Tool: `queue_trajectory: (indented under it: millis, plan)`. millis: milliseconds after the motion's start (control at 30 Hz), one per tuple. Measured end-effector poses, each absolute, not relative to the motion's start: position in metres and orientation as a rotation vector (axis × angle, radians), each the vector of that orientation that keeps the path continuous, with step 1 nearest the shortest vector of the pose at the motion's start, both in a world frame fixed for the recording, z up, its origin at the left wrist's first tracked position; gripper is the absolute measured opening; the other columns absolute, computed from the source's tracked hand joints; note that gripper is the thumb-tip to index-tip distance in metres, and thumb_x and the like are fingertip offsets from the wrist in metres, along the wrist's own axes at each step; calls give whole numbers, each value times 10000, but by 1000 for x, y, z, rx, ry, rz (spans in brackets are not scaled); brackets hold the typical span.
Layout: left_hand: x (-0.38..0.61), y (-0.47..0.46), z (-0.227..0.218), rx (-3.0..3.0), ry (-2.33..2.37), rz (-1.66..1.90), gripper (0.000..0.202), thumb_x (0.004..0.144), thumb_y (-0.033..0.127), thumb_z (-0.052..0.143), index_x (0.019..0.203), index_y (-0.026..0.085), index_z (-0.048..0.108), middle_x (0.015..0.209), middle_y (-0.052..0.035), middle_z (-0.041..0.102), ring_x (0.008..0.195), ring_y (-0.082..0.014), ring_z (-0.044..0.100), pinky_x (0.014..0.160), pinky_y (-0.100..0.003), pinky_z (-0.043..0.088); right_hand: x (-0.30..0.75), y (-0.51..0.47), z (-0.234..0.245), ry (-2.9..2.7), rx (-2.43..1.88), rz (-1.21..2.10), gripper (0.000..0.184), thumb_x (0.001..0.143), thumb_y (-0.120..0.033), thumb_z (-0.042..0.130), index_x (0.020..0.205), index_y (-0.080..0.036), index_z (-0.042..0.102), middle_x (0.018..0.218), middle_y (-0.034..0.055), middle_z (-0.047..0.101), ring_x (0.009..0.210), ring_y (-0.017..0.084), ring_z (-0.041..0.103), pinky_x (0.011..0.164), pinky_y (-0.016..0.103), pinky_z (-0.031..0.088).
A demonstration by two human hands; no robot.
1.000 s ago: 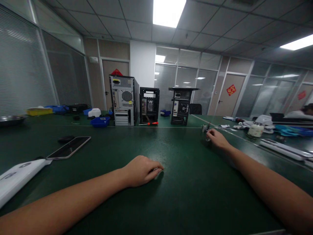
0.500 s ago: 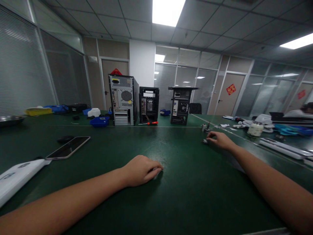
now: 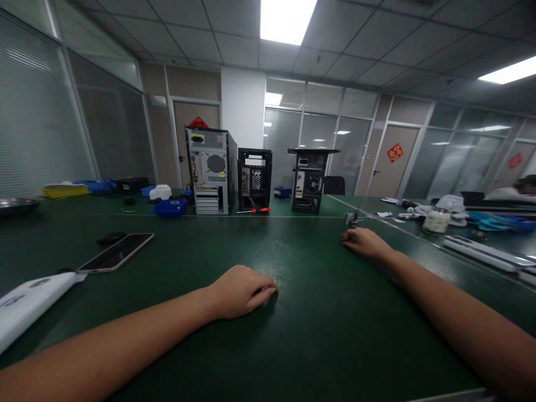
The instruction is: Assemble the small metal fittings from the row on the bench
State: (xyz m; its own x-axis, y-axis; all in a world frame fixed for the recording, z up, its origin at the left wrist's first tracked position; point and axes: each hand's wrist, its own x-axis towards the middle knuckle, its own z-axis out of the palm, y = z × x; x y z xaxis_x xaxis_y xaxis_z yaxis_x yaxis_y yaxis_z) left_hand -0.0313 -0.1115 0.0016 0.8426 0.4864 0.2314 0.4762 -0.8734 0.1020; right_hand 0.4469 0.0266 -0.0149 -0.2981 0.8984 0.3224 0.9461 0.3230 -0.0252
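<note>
My left hand rests on the green tabletop, its thumb and fingertips brought together. Whatever may lie between those fingertips is too small to make out. Farther out on the right, my right hand is low over the table with its fingers curled in. The fingers cover the spot of a small grey metal cylinder, which is now hidden in or under them. Just beyond that hand stand several small metal parts, apart from its fingers.
Three opened computer cases stand along the back, with a red-handled screwdriver before the middle one. A blue bin is left of them. A phone lies at left; a jar and white bar are at right.
My right hand has shifted slightly left, and its fingers have closed over the small metal cylinder that showed beside them before. My left hand has stayed in place.
</note>
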Motion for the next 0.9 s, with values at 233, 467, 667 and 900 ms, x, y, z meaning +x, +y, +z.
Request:
queue_trajectory:
  millis: [233,467,667,900]
  plan:
    - [-30,-112,2,2970,768,399,309,1049,294,456,1167,198,725,963,-36,776,847,-190,726,762,-273,518,430,16,-6,-2347,-1751,-416,209,871,-360,630,1005,-231,725,1010,69,739,951,247,676,808,340,490]
    - [-30,-112,4,2970,767,404,288,1044,284,468,1143,204,727,960,-32,777,843,-185,728,770,-269,526,429,19,-10,-2254,-1837,-293,191,854,-347,656,996,-228,703,1021,72,744,917,239,688,776,332,497]
    - [-31,-112,2,2971,761,408,305,1047,288,455,1159,201,725,969,-42,779,852,-192,728,789,-278,526,431,18,-10,-2133,-1701,-252,175,829,-365,677,938,-229,695,990,69,756,917,241,695,801,340,520]
    - [-33,-112,2,2983,772,398,308,1046,295,453,1155,204,726,944,-36,776,826,-190,723,748,-273,507,442,24,-10,-1903,-1630,-154,208,808,-425,674,865,-226,700,955,72,768,885,258,716,806,380,546]
